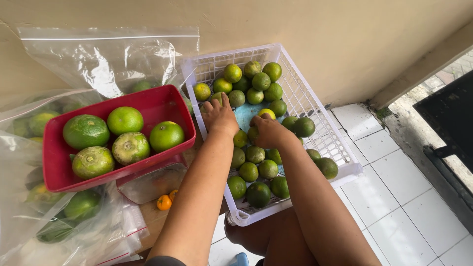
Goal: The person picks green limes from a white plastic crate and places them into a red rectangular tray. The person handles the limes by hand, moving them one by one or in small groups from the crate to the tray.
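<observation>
A white slatted plastic basket (340,143) holds several small green and yellowish citrus fruits (253,81). Both my arms reach into it. My left hand (219,116) rests palm down in the middle of the basket, fingers spread toward a green fruit (236,98). Beside it, my right hand (268,130) has its fingers curled around a yellow-green fruit (266,113). More fruits (258,193) lie in the basket's near end, under my forearms.
A red plastic tub (162,101) with several larger green citrus sits on a scale at the left. Clear plastic bags (106,59) of fruit surround it. A tiny orange fruit (164,202) lies below. White floor tiles (394,197) spread right.
</observation>
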